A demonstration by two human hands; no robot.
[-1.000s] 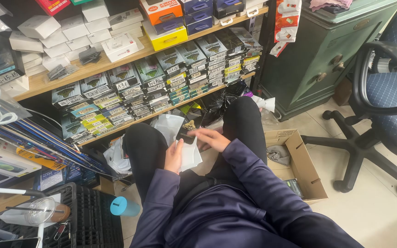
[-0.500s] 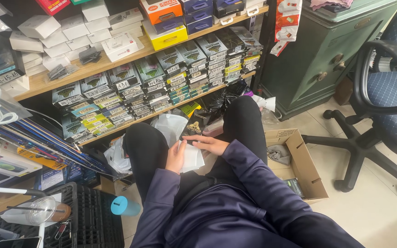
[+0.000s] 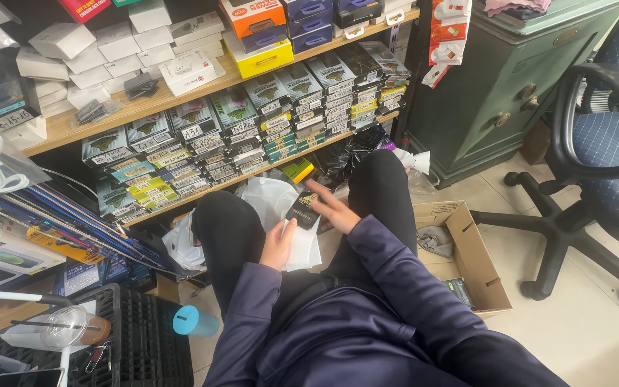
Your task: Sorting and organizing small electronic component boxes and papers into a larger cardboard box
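From the head camera, looking down past dark purple sleeves and black trousers, both hands meet between the knees. The left hand (image 3: 279,244) is curled, its fingers folded round the edge of a soft, crinkled white plastic bag (image 3: 281,215) that fans up and away from it, glossy and translucent. Just to the right of that hand, resting on the bag, lies a small dark packet (image 3: 302,210), flat and rectangular with a slick printed face. The right hand (image 3: 333,206) is blurred; its fingers look stretched out flat, the tips touching or just over the packet's upper edge, and whether it grips anything cannot be told.

Beyond the hands, a wooden shelf (image 3: 180,100) carries tight rows of flat packets (image 3: 245,129) with green and yellow labels. Right of the right hand sits an open cardboard box (image 3: 467,251), matte brown, and further right an office chair (image 3: 596,165) with blue checked fabric.
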